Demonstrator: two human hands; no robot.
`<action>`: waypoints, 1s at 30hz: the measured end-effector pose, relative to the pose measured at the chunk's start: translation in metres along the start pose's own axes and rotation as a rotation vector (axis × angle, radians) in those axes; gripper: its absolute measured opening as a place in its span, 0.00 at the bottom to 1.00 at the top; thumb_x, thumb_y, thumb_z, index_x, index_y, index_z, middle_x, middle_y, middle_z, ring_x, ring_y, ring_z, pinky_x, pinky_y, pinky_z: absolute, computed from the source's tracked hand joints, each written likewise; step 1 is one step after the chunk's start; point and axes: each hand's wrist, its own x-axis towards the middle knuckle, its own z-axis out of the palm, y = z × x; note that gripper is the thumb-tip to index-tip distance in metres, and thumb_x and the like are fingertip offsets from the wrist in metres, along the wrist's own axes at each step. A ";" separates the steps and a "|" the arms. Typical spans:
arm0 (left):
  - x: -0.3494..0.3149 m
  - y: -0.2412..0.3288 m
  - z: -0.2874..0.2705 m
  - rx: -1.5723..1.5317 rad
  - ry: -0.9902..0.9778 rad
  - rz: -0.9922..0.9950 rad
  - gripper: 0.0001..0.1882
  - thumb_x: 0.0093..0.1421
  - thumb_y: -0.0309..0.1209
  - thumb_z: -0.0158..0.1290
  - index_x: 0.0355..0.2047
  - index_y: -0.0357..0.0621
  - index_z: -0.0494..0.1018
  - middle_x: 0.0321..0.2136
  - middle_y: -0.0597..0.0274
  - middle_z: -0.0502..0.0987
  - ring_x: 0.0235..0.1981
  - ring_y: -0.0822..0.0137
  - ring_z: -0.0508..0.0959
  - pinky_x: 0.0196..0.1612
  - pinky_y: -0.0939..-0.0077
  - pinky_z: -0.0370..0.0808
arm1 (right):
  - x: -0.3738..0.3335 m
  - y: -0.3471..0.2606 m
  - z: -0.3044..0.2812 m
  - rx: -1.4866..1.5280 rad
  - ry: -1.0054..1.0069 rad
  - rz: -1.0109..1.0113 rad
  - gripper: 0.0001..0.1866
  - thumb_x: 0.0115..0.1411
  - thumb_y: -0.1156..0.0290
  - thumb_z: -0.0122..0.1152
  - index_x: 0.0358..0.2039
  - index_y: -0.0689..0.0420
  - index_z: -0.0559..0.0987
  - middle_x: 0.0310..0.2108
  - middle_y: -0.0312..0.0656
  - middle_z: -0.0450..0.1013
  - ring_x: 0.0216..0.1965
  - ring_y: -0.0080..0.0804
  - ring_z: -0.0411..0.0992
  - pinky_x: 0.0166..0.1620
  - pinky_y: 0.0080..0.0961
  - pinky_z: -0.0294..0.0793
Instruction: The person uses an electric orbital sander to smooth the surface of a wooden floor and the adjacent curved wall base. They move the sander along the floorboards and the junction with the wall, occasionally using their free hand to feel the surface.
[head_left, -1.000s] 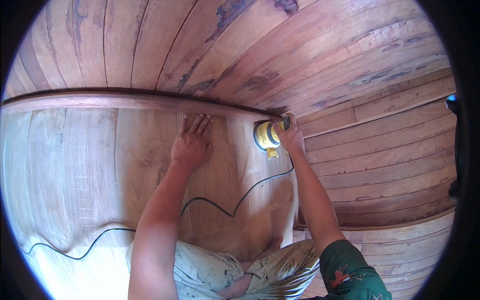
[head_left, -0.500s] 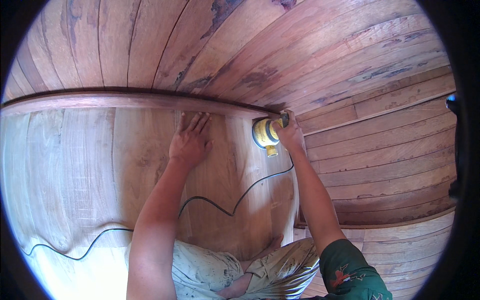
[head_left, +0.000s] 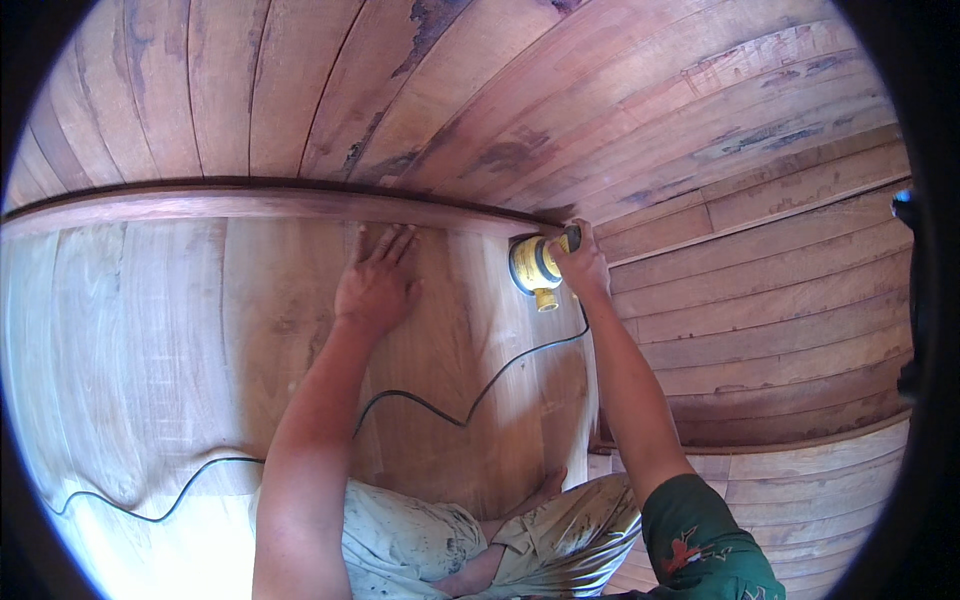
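Hands (head_left: 374,293) reach forward, apart (left palm-down).

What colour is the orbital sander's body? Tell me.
The orbital sander's body is mainly yellow; see the head view.

No readable lettering or numbers
Any print on the yellow sander (head_left: 530,264) is too small and blurred to make out.

1. Two hands: one left hand (head_left: 372,290), one right hand (head_left: 583,268).
2. One yellow sander (head_left: 533,265), in the right fingers (head_left: 583,230).
3. One dark cord (head_left: 461,424), nearer the body than the fingers.
4. One raised wooden strip (head_left: 250,205), just beyond the left fingers (head_left: 402,244).
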 end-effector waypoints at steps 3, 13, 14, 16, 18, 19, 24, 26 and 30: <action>0.000 -0.001 0.000 -0.035 0.020 0.016 0.39 0.75 0.51 0.47 0.80 0.46 0.57 0.80 0.59 0.59 0.81 0.60 0.56 0.84 0.42 0.43 | 0.004 0.004 0.000 -0.016 0.012 0.020 0.42 0.60 0.45 0.72 0.71 0.44 0.69 0.58 0.65 0.79 0.59 0.70 0.78 0.60 0.60 0.78; 0.001 0.001 -0.003 -0.030 -0.001 0.009 0.39 0.75 0.51 0.48 0.80 0.45 0.57 0.81 0.62 0.58 0.81 0.60 0.56 0.83 0.41 0.43 | 0.020 0.031 0.007 -0.035 -0.010 0.055 0.48 0.59 0.40 0.71 0.75 0.46 0.67 0.59 0.68 0.78 0.59 0.71 0.77 0.62 0.59 0.78; 0.001 0.001 -0.004 -0.030 0.005 0.010 0.39 0.75 0.51 0.48 0.80 0.46 0.57 0.81 0.62 0.58 0.81 0.60 0.56 0.83 0.41 0.43 | 0.021 0.033 0.007 -0.048 -0.011 0.071 0.48 0.59 0.40 0.71 0.75 0.46 0.66 0.59 0.68 0.78 0.59 0.72 0.77 0.62 0.59 0.78; 0.001 0.001 -0.004 -0.029 0.014 0.011 0.39 0.75 0.51 0.48 0.80 0.46 0.57 0.80 0.62 0.58 0.81 0.60 0.56 0.83 0.41 0.43 | 0.024 0.037 0.006 -0.046 -0.003 0.071 0.49 0.58 0.40 0.71 0.75 0.46 0.66 0.59 0.68 0.78 0.59 0.71 0.77 0.62 0.59 0.78; 0.001 0.001 -0.004 -0.027 0.003 0.005 0.39 0.75 0.51 0.48 0.80 0.47 0.57 0.80 0.62 0.59 0.81 0.61 0.56 0.83 0.41 0.43 | 0.024 0.038 0.005 -0.043 -0.008 0.092 0.49 0.58 0.40 0.70 0.75 0.46 0.66 0.59 0.68 0.78 0.60 0.70 0.77 0.62 0.59 0.77; 0.001 0.001 -0.004 -0.017 0.011 0.011 0.39 0.75 0.51 0.48 0.80 0.47 0.57 0.80 0.62 0.59 0.81 0.61 0.56 0.83 0.41 0.43 | 0.024 0.039 0.004 -0.039 -0.014 0.107 0.49 0.58 0.40 0.70 0.75 0.47 0.67 0.59 0.68 0.78 0.60 0.70 0.77 0.63 0.59 0.77; 0.001 0.001 -0.006 0.010 -0.011 0.016 0.39 0.75 0.51 0.46 0.80 0.45 0.57 0.81 0.63 0.58 0.82 0.64 0.54 0.84 0.42 0.42 | 0.017 0.032 0.001 -0.023 0.012 0.084 0.47 0.58 0.40 0.70 0.74 0.46 0.68 0.58 0.68 0.78 0.60 0.68 0.78 0.63 0.58 0.77; 0.001 0.001 -0.006 -0.015 -0.007 0.014 0.38 0.75 0.51 0.46 0.79 0.45 0.58 0.81 0.63 0.58 0.82 0.64 0.55 0.84 0.42 0.42 | 0.015 0.026 0.001 -0.050 0.002 0.115 0.47 0.57 0.40 0.71 0.73 0.45 0.69 0.58 0.67 0.79 0.60 0.67 0.78 0.63 0.57 0.77; 0.001 0.000 -0.004 -0.018 0.017 0.017 0.38 0.75 0.50 0.48 0.79 0.47 0.58 0.80 0.61 0.59 0.81 0.60 0.56 0.83 0.41 0.44 | 0.011 0.017 -0.004 -0.007 -0.020 0.086 0.45 0.58 0.40 0.70 0.73 0.45 0.68 0.57 0.66 0.79 0.59 0.68 0.78 0.62 0.57 0.78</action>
